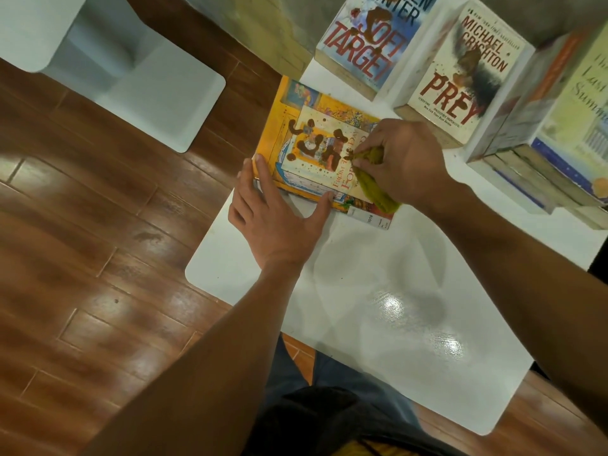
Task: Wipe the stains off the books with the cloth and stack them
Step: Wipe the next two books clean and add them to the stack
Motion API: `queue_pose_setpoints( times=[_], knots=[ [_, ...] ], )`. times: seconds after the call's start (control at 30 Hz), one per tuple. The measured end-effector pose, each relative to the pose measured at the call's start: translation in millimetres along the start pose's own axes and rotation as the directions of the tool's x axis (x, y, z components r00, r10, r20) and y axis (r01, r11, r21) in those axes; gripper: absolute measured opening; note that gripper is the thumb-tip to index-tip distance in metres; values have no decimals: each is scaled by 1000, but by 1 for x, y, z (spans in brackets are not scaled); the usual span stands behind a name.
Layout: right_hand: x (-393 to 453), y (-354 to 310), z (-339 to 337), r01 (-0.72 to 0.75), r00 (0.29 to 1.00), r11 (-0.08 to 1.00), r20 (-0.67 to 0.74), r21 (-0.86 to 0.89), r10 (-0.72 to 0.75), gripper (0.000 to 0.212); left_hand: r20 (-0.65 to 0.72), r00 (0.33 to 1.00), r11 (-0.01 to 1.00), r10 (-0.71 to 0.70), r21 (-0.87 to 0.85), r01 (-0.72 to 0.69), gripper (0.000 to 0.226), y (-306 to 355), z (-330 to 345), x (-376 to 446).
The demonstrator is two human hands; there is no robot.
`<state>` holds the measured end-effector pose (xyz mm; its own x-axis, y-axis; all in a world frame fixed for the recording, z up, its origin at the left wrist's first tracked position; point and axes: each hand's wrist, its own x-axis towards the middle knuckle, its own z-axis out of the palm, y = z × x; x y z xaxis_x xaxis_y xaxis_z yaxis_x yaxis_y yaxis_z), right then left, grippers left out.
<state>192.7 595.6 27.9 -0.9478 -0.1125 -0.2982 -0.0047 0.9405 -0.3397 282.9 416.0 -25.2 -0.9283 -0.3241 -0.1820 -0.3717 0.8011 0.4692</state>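
Note:
An orange-yellow book (296, 126) with dark brown stains on its cover lies flat at the left edge of the white table (378, 291). My left hand (276, 212) rests on its near edge with straight, spread fingers. My right hand (404, 159) grips an olive-green cloth (375, 182) and holds its tip against a stain on the cover. Two more stained books lie beyond: "Soft Target" (365, 44) and "Prey" (460, 77).
A stack of several books (552, 133) stands at the right edge of the table. A second white table (131, 77) is at the upper left, across a brown wooden floor (98, 258). My legs show under the table's near edge.

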Motion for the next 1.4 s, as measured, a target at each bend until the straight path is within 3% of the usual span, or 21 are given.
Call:
queue_pose_setpoints(
  times=[0.17, 0.3, 0.47, 0.6, 0.7, 0.83, 0.97, 1.07, 1.17, 1.3, 1.4],
  knots=[
    [-16, -6, 7, -13, 999, 999, 39, -33, 15, 23, -2, 1000, 1000, -3, -3, 3, 112, 0, 0, 0],
    [8, -3, -7, -192, 980, 980, -67, -49, 189, 22, -2, 1000, 1000, -8, -3, 8, 111, 1, 0, 0],
    [-1, -10, -4, 11, 998, 991, 61, -131, -3, 21, -7, 1000, 1000, -5, -13, 4, 110, 1, 0, -1],
    [7, -12, -4, -100, 995, 987, -22, -126, 98, 22, -2, 1000, 1000, -8, -1, 8, 110, 0, 0, 0],
    [3, -21, 4, -2, 999, 986, 41, -166, 9, 22, -3, 1000, 1000, -3, -6, 3, 110, 0, 0, 0],
    [8, -17, 4, -79, 997, 988, -10, -134, 78, 22, -5, 1000, 1000, -7, -5, 7, 110, 0, 0, 0],
    [2, -23, 4, -4, 999, 987, 36, -160, 10, 21, -7, 1000, 1000, -2, 0, 2, 110, 0, -1, 0],
    [6, -21, 4, -79, 997, 991, -12, -104, 78, 21, -2, 1000, 1000, -5, 0, 5, 110, 0, 0, 1],
    [0, -25, 8, 23, 999, 985, 33, -173, -18, 24, 0, 1000, 1000, -6, -2, 6, 110, 0, 0, -1],
    [4, -26, 4, -56, 998, 994, 0, -94, 56, 21, -3, 1000, 1000, -4, -9, 4, 110, -1, -1, 1],
    [-1, -29, 6, 23, 999, 990, 35, -136, -18, 20, -23, 1000, 1000, 8, -1, -8, 110, -1, -1, -1]
  ],
)
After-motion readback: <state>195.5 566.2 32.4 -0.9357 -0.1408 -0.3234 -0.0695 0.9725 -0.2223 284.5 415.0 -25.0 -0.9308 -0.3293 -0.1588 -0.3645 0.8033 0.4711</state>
